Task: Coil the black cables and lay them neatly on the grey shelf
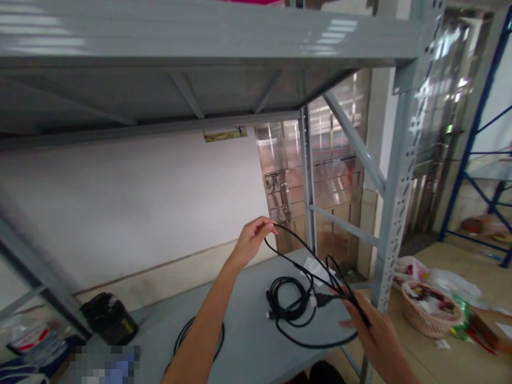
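Observation:
My left hand (253, 238) is raised above the grey shelf surface (248, 341) and pinches a black cable (304, 250) at its top bend. The cable runs down to my right hand (374, 330), which grips the strands near the shelf's right front corner. Below the stretched cable, the rest of it lies in a loose coil (288, 303) on the shelf, with a plug end beside the coil. A second black cable loop (188, 333) lies on the shelf under my left forearm.
A grey metal upper shelf (192, 42) hangs overhead, with an upright post (400, 213) at the right. A black pouch (109, 319) sits at the left. A pink basket (431, 312) and plastic bags lie on the floor to the right. A white paper (316, 266) lies behind the coil.

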`<state>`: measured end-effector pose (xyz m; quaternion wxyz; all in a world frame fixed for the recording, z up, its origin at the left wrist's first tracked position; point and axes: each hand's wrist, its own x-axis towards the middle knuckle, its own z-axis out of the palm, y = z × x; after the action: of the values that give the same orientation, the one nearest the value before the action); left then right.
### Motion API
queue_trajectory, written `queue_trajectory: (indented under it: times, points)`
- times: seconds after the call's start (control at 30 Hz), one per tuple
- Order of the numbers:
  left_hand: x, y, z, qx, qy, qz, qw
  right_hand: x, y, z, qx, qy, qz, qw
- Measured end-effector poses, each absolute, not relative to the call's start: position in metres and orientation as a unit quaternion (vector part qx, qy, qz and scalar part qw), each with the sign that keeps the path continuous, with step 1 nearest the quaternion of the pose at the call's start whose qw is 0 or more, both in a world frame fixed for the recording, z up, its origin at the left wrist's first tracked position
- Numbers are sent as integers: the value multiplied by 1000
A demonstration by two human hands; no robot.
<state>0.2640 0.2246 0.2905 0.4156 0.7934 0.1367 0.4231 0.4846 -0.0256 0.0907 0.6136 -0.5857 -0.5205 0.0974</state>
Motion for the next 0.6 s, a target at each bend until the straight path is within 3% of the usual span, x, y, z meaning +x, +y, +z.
queue_trajectory:
  times: [0.27,0.6]
  points:
    - [277,246,305,669,122,539,496,462,-63,97,-598,-407,132,678]
    - [290,234,298,639,121,522,552,465,-84,92,-592,-399,219,665]
